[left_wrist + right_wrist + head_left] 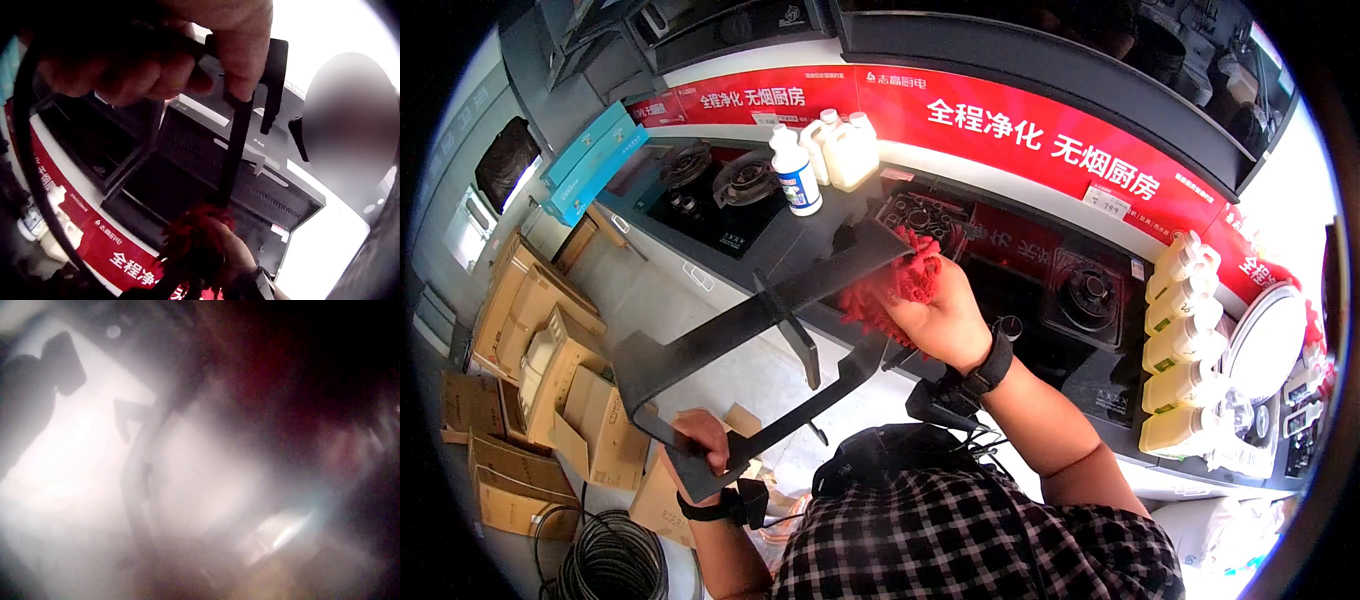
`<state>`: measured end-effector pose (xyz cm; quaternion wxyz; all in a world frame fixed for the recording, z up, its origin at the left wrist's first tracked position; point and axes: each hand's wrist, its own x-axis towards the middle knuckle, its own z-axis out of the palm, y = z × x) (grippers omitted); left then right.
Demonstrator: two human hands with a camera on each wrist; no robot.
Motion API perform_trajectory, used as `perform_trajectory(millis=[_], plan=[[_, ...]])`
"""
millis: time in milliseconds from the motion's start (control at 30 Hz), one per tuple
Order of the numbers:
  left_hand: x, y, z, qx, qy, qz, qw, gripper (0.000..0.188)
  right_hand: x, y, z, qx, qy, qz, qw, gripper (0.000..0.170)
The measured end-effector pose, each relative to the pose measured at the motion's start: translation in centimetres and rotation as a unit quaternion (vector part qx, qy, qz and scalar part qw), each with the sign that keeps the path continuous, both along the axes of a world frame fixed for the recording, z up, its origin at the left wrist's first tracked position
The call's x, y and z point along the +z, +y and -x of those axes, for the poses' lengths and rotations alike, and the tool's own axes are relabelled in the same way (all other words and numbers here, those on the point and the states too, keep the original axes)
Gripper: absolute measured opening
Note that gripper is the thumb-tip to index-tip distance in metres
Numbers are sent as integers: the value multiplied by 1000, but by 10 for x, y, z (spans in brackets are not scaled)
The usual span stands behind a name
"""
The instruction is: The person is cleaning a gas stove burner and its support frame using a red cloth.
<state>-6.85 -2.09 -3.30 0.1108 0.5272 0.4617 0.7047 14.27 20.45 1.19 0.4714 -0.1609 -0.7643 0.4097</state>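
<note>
A black metal frame with prongs (800,290) is held up in front of the body, over the counter's front edge. The left hand (702,440) grips its lower left end; in the left wrist view that hand's curled fingers (134,78) are close to the camera. At the frame's far right end, the right hand (940,315) holds a fluffy red cloth (918,270) against the metal. The left wrist view shows the red cloth (197,247) at the frame's far end too. Blur hides most detail in the right wrist view.
Gas stoves (1090,290) are set in the dark counter. A white bottle (796,175) and pale jugs (850,155) stand at the back; yellow jugs (1180,375) line the right. Cardboard boxes (605,425) and coiled black hose (615,560) lie at lower left.
</note>
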Motion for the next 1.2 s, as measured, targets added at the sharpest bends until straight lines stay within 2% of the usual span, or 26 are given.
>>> perform_trajectory(millis=[167, 267, 367, 400, 467, 500, 600, 667, 800, 833, 900, 933, 967, 1033, 1100, 1167, 1200], plan=[[-13, -1, -2, -6, -46, 44, 998, 45, 2, -2, -2, 29, 6, 54, 998, 15], [-11, 5, -1, -22, 6, 12, 1000, 44, 1, -2, -2, 32, 20, 46, 998, 13], [-21, 6, 4, 20, -24, -5, 999, 42, -3, 1, -4, 41, 16, 41, 998, 13], [-24, 5, 7, 5, -12, -12, 1000, 42, -3, 2, -5, 46, 9, 45, 998, 12], [-26, 3, 10, -27, 12, -28, 999, 40, -1, -2, -4, 71, 37, 90, 993, 13], [-26, 1, 9, -20, -17, -15, 1000, 39, 0, -4, -4, 84, 50, 111, 989, 13], [-23, 0, 4, -25, -58, -5, 998, 33, 0, -2, -7, 80, -7, 73, 994, 26], [-22, 2, 2, -65, -23, -38, 997, 28, -5, 0, -6, 90, 5, 89, 992, 27], [-24, -13, -6, 73, -105, 3, 992, 22, -12, 8, -7, 97, -19, 94, 991, 32], [-24, -13, -7, 85, -140, -14, 986, 20, -15, 10, -4, 92, 17, 82, 992, 33], [-19, -12, -16, 142, -142, -21, 979, 19, -23, 15, 4, 82, 88, 56, 991, 37], [-13, -8, -26, 187, -108, -12, 976, 20, -28, 21, 4, 31, 52, -2, 998, 46], [-9, -9, -28, 213, -85, 0, 973, 21, -29, 22, 2, 82, 116, 59, 988, 50], [-1, -14, -29, 250, -53, 29, 966, 24, -30, 23, -3, 181, 237, 180, 937, 57], [-2, -18, -23, 249, -86, 34, 964, 25, -35, 33, -17, 232, 200, 178, 935, 78], [-8, -19, -15, 226, -170, 10, 959, 24, -42, 35, -21, 206, 231, 157, 938, 63], [-5, -21, -15, 228, -173, 3, 958, 19, -47, 35, -23, 201, 243, 158, 936, 58]])
